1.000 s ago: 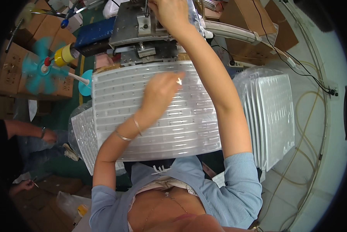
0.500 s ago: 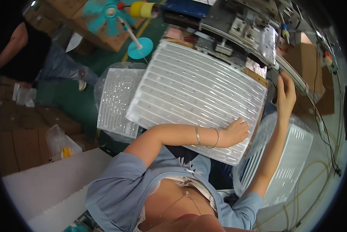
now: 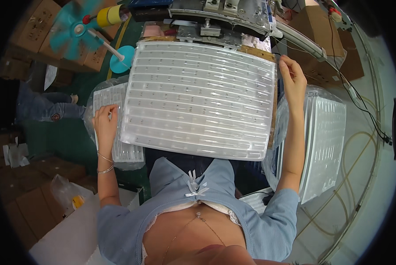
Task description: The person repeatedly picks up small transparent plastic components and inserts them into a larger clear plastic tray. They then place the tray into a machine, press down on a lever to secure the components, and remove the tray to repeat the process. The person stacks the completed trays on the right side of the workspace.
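while the big clear tray (image 3: 200, 97) lies flat across the lap in front of the machine (image 3: 224, 15), the left hand (image 3: 105, 123) pinches its left edge and the right hand (image 3: 292, 79) pinches the right edge. looks like mid-carry; next move probably needs a level lift toward a stack (image 3: 323, 141).
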### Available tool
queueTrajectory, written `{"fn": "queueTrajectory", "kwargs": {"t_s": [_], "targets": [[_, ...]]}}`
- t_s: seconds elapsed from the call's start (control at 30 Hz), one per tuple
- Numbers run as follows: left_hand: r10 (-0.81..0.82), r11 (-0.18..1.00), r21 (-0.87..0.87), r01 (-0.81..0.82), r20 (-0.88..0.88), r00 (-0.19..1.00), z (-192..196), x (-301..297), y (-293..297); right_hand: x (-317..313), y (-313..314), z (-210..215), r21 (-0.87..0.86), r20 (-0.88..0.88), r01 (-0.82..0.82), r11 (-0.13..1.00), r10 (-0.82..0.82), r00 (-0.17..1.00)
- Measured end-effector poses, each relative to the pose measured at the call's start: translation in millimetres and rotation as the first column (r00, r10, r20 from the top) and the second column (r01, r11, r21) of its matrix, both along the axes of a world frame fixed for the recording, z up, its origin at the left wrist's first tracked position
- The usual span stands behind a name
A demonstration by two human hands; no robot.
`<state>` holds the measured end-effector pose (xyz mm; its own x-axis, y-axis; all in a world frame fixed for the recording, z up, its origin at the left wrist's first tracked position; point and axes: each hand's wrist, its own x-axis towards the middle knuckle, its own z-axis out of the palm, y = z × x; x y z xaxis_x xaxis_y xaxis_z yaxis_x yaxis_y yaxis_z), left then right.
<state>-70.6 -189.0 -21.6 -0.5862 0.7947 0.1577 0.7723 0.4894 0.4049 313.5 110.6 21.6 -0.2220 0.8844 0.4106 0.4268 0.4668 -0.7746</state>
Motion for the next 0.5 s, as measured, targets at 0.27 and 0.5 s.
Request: {"fn": "queueTrajectory", "kwargs": {"t_s": [0.27,0.5], "targets": [[-0.162,0.985,-0.094,0.144,-0.224,0.961,-15,36,0,-39,-12,-10,0.031,0.082,-0.161,0.986,0.158,0.984],[-0.140,0.987,-0.104,0.125,-0.161,0.977,-4,34,-2,-88,-43,-19,0.063,0.162,-0.394,0.917,0.380,0.911]]}}
